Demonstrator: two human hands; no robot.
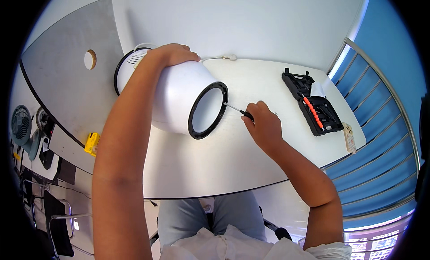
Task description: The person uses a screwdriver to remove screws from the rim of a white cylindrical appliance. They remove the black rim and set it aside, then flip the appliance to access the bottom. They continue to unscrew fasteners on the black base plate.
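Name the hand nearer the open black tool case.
Right: the right hand is left of the tool case, apart; the left hand rests farther left, on the white appliance.

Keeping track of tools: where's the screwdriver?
In the head view, the screwdriver is right of centre, in the right hand, its tip at the black rim of the white drum.
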